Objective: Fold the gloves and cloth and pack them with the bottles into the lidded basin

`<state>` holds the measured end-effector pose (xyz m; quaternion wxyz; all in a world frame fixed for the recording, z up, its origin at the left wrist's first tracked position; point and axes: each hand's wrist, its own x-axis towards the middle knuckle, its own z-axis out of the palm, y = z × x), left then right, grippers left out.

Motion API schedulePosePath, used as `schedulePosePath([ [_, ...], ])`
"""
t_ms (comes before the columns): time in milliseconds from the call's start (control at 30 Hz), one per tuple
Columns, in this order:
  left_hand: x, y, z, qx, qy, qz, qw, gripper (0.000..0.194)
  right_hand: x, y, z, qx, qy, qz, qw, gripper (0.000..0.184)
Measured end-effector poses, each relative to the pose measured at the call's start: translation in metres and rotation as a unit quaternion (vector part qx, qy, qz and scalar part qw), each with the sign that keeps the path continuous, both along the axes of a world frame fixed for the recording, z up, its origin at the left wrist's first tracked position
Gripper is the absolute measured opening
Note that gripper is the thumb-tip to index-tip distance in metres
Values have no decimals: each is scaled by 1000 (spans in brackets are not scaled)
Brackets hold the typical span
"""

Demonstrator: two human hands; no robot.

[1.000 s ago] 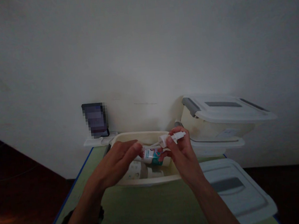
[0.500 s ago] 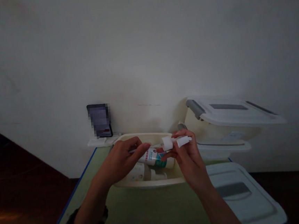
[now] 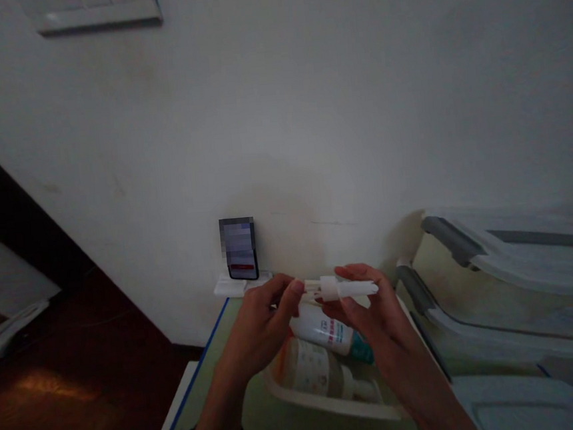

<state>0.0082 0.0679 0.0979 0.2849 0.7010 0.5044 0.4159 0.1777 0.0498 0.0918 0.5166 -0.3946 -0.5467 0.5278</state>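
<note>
Between my two hands is a white pump head [image 3: 330, 289] with a thin tube running out of its left side, held roughly level above a cream bin [image 3: 333, 406]. My left hand [image 3: 263, 327] pinches the tube between thumb and fingers. My right hand [image 3: 383, 320] grips the pump head around its nozzle and collar. Below them, inside the bin, lies a white and teal bottle [image 3: 321, 326] on its side. Nearer to me in the bin rests a clear bottle [image 3: 310, 368] with a patterned label and a whitish top. My right hand partly covers the bin's right side.
A phone [image 3: 242, 249] leans on the wall, standing on a white base [image 3: 230, 287]. To the right are cream storage boxes [image 3: 515, 302] with grey handles, and a pale lid [image 3: 523, 398] in front. The green table's [image 3: 214, 362] left edge has blue trim.
My view has turned and tilted, so the phone and bin appear farther right and lower. My left hand is slightly closer to the pump's collar; both hands keep their hold.
</note>
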Motion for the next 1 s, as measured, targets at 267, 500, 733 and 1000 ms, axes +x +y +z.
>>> schedulePosePath([
  [267, -4, 12, -12, -81, -109, 55, 989, 32, 1, 15, -11, -19, -281, -15, 960, 38],
  [500, -5, 13, -15, -110, -124, 118, 979, 29, -1, 16, 1, 36, -364, -83, 927, 37],
  [733, -3, 12, -15, -119, -117, 88, 982, 29, -1, 15, -5, 54, -314, -113, 941, 34],
  [1000, 6, 3, -5, -197, -330, 16, 923, 30, 0, 21, -25, 84, -265, -111, 954, 62],
])
